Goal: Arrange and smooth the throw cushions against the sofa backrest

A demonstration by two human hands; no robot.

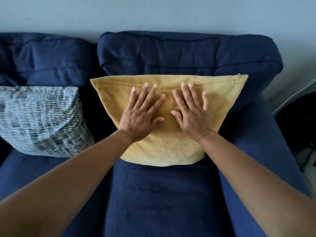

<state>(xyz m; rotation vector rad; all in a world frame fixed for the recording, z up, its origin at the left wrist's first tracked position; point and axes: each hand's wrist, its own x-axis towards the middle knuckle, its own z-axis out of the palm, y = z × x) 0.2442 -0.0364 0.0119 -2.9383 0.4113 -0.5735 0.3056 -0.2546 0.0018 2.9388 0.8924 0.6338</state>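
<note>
A mustard-yellow cushion (pixel 171 147) leans upright against the navy backrest (pixel 188 53) on the right seat of the sofa. My left hand (pixel 142 113) and my right hand (pixel 191 113) lie flat on its front, side by side, fingers spread and pointing up toward its top seam. Neither hand grips anything. To the left, a blue-and-white patterned cushion (pixel 39 120) rests against the other back section (pixel 44 60), apart from the yellow one by a dark gap.
The navy seat cushion (pixel 162 199) stretches toward me below the yellow cushion. The sofa's right armrest (pixel 263 142) runs along the right side. Behind the sofa is a pale wall (pixel 153 12). Dark floor with some objects shows at far right (pixel 301 134).
</note>
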